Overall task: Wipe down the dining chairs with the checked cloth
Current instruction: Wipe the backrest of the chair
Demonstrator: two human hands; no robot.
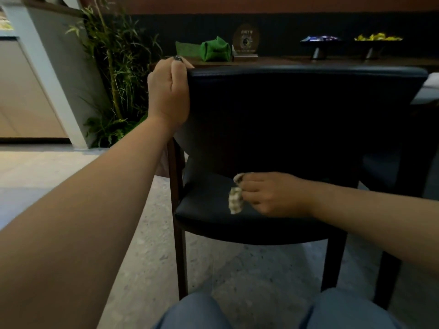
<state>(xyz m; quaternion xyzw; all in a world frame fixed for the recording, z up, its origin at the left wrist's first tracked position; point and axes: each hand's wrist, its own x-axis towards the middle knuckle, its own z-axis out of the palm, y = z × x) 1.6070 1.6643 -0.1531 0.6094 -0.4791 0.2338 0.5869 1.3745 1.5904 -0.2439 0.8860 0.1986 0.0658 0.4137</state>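
Observation:
A black padded dining chair (297, 110) with dark wooden legs stands in front of me, its back facing me. My left hand (168, 91) grips the top left corner of the backrest, fingers curled over the edge. My right hand (268, 193) is low at the rear of the seat, below the backrest, and holds the bunched checked cloth (235, 200), which hangs from its fingers onto the seat cushion. Most of the cloth is hidden inside the fist.
Beyond the chair is a dark wooden table (308, 61) with a green pouch (215, 51), a small sign (245, 42) and two dishes (319, 40). A bamboo plant (114, 74) stands left. Another dark chair (392, 167) is at right. My knees (197, 312) are at the bottom.

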